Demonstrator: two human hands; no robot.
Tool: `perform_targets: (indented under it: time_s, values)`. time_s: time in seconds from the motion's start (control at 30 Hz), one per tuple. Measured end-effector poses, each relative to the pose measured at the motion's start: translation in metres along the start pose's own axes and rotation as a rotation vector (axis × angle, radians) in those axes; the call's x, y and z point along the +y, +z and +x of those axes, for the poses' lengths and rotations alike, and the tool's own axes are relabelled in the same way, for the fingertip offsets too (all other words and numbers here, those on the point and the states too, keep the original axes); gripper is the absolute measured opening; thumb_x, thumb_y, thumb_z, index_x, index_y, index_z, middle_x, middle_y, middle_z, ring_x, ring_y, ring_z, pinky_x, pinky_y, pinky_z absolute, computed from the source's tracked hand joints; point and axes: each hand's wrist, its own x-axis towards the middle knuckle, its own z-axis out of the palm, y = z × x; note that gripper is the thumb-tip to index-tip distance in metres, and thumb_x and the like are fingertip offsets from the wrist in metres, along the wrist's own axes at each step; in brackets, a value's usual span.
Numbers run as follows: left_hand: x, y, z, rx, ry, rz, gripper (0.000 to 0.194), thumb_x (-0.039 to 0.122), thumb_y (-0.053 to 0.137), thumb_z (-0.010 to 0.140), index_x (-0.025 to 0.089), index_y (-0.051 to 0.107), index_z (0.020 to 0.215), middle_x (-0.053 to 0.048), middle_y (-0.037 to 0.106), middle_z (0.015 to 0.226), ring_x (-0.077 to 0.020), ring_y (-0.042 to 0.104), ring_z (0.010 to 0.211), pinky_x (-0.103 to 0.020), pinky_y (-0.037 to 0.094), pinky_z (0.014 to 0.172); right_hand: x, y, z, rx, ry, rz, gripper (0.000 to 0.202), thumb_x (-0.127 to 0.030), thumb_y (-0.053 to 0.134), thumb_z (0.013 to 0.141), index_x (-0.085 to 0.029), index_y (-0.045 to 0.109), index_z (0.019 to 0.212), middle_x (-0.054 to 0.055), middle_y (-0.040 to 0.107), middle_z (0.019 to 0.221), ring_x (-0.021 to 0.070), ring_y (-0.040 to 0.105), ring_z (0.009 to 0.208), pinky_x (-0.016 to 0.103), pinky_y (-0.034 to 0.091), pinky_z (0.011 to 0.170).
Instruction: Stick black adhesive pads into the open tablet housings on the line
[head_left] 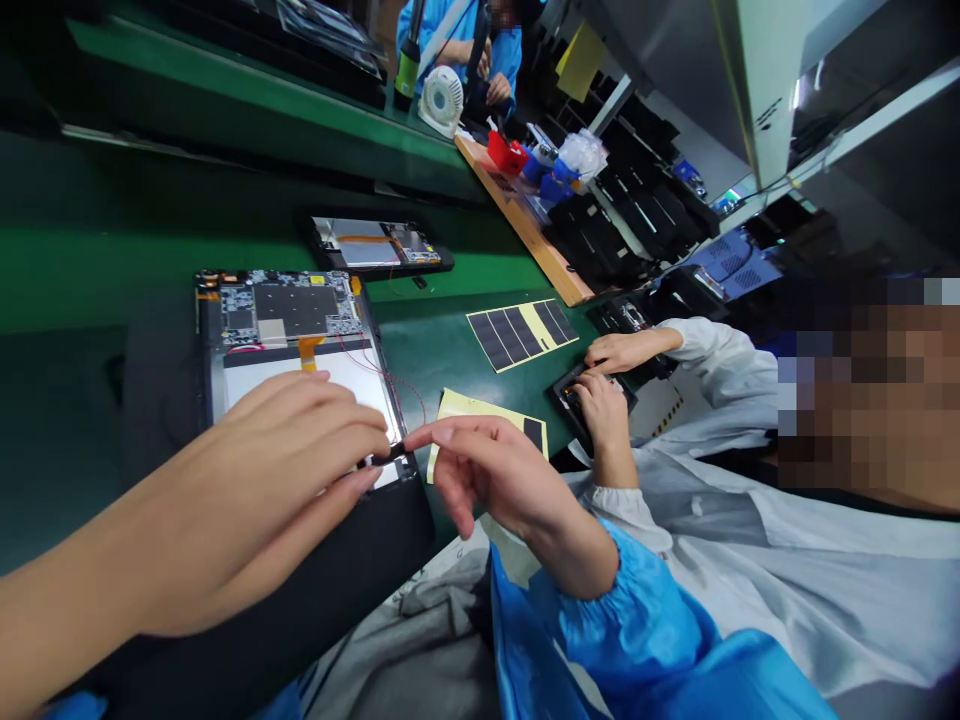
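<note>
An opened tablet (307,310) lies in front of me, its circuit board, orange ribbon cable and thin red wires exposed. My left hand (292,470) reaches over its lower part, with thumb and fingers pinching a small black strip (388,456) near the tablet's edge. My right hand (506,475) comes from the right. Its index finger is stretched out, the tip touching the strip's end, while the other fingers hang loosely bent. Part of the white area under my left hand is hidden.
Another opened device (382,245) lies farther back. Yellow sheets with black pieces, one flat (536,328) and one nearer (469,405), are right of the tablet. A co-worker's hands (607,400) handle a dark device at right. A white fan (441,98) stands at the back.
</note>
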Motion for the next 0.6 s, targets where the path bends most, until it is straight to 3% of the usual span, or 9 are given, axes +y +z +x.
perform_targets:
  time_s: [0.13, 0.4, 0.6]
  values:
    - [-0.008, 0.004, 0.012, -0.015, -0.016, -0.015, 0.031, 0.026, 0.041, 0.105, 0.024, 0.072, 0.108, -0.005, 0.065, 0.102, -0.0216, 0.058, 0.091, -0.035, 0.047, 0.078, -0.003, -0.005, -0.008, -0.047, 0.028, 0.064, 0.038, -0.046, 0.077, 0.083, -0.013, 0.08, 0.101, -0.006, 0.066, 0.052, 0.0083, 0.058, 0.034, 0.015, 0.044, 0.034]
    - [-0.021, 0.01, 0.034, -0.15, -0.066, -0.133, 0.027, 0.029, 0.048, 0.101, 0.025, 0.073, 0.095, -0.003, 0.067, 0.094, -0.0204, 0.058, 0.09, -0.036, 0.04, 0.083, -0.001, -0.014, -0.011, -0.106, 0.039, 0.128, 0.035, -0.042, 0.076, 0.088, -0.012, 0.079, 0.106, -0.006, 0.065, 0.055, 0.0096, 0.061, 0.037, 0.017, 0.048, 0.037]
    - [-0.024, 0.011, 0.044, -0.214, -0.065, -0.143, 0.024, 0.028, 0.05, 0.101, 0.024, 0.07, 0.089, 0.0, 0.068, 0.091, -0.0187, 0.059, 0.088, -0.035, 0.035, 0.083, 0.002, -0.015, -0.013, -0.083, 0.036, 0.092, 0.045, -0.047, 0.079, 0.082, -0.014, 0.079, 0.112, -0.005, 0.068, 0.057, 0.0102, 0.063, 0.038, 0.017, 0.051, 0.038]
